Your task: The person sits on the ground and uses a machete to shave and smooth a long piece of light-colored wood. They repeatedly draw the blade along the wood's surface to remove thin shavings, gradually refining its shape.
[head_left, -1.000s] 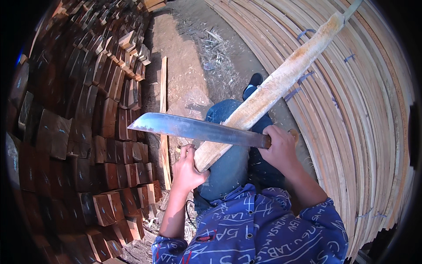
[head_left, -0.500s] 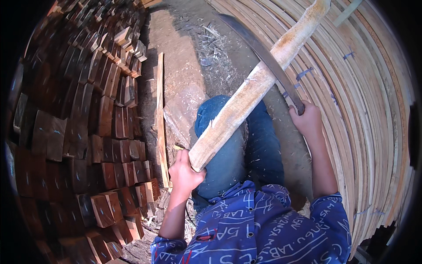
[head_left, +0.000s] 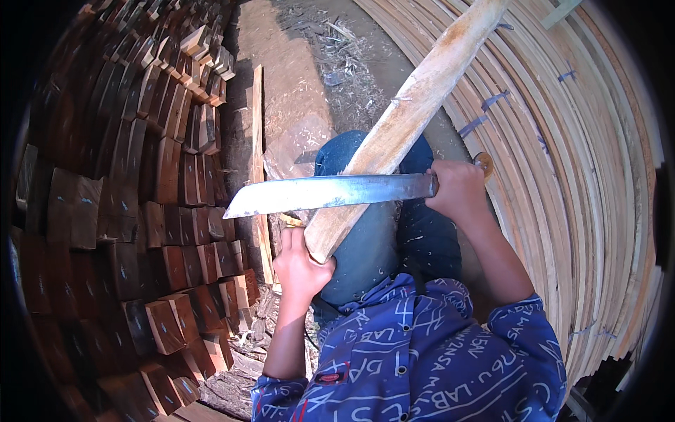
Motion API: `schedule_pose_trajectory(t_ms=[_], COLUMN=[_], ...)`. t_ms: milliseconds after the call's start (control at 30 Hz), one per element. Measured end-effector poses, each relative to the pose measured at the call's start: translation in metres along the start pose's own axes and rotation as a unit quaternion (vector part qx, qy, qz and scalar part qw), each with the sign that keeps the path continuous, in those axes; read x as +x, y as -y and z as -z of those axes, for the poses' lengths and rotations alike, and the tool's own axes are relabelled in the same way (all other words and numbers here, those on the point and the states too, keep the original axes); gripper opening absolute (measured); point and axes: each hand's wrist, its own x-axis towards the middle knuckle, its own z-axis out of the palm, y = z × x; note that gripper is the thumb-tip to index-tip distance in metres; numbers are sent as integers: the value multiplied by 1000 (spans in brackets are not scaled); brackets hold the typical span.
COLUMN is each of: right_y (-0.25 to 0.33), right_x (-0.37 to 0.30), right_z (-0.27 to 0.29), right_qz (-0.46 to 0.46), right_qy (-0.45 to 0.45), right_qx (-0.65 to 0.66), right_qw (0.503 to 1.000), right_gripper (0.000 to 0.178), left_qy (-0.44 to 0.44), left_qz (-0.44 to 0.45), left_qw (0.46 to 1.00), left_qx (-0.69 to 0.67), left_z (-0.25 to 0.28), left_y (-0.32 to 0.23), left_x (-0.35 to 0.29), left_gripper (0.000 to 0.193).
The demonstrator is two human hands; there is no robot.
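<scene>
A long pale wooden plank (head_left: 415,98) with brownish patches slants from my lap up toward the upper right. My left hand (head_left: 301,271) grips its near end, with the fingers wrapped around the edge. In my right hand (head_left: 457,188) is a machete (head_left: 316,195), held by a wooden handle whose round end shows past my fist. Its broad shiny blade lies across the plank's near part, pointing left, with the tip beyond the plank. Whether the blade touches the wood I cannot tell. My legs in blue jeans (head_left: 351,260) are beneath the plank.
Stacked dark wooden blocks (head_left: 165,260) rise along the left. A thin wooden strip (head_left: 258,155) lies beside them. Long bundled slats (head_left: 562,141) fill the right side, tied with bluish strips. Wood shavings (head_left: 348,56) are scattered over the dirt ground ahead.
The machete has swung from the upper right down to the left, across the plank's near part. My right hand has shifted slightly left. My left hand still grips the plank's end.
</scene>
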Motion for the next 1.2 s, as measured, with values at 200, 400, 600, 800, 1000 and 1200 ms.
schedule_pose_trajectory(t_ms=[200, 400, 600, 800, 1000, 1200], right_y=[-89, -64, 31, 22, -79, -48], right_x=[12, 3, 9, 28, 53, 29], right_z=[56, 57, 9, 10, 62, 49], right_qz=[-277, -257, -16, 33, -290, -271], right_qy=[-61, -14, 58, 35, -48, 44], right_qx=[-47, -12, 26, -12, -24, 75], right_qw=[958, 966, 998, 999, 956, 959], right_gripper=[23, 23, 14, 16, 28, 26], left_qy=[3, -1, -14, -26, -51, -16], left_qz=[38, 32, 18, 41, 64, 54], left_qw=[999, 999, 1000, 999, 997, 998], left_qx=[5, 19, 16, 12, -4, 15], left_z=[3, 11, 13, 21, 14, 22], left_y=[11, 5, 7, 15, 26, 24], left_x=[-6, 1, 0, -9, -14, -3], left_gripper=[51, 53, 53, 48, 46, 47])
